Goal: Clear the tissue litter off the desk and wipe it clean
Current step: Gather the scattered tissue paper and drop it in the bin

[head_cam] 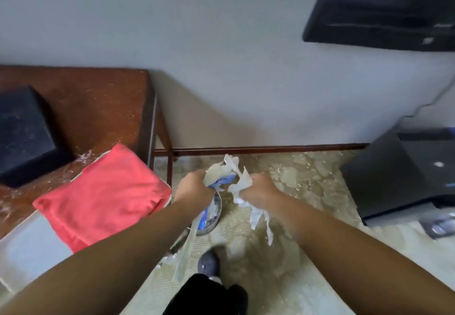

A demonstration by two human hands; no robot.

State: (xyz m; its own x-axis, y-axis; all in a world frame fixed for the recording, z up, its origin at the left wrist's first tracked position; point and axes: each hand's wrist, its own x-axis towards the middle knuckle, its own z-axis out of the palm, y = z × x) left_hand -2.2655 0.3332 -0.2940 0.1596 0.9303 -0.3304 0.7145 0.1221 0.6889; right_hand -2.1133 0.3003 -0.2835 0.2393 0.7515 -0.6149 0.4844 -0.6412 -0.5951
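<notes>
Blurrily, left hand (194, 184) and right hand (259, 189) each clench torn tissue (231, 164) in their grip, strips hanging downward, half hiding a bin (214, 213) below.

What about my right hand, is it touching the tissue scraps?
Touching. The head view shows the right hand gripping the torn tissue, with scraps poking out above the fingers and strips hanging below.

I can read no text here. The pale mark (427, 41) on the black wall-mounted screen (384, 9) and the white spot (438, 164) on the dark grey cabinet (394, 177) are too blurred.
</notes>
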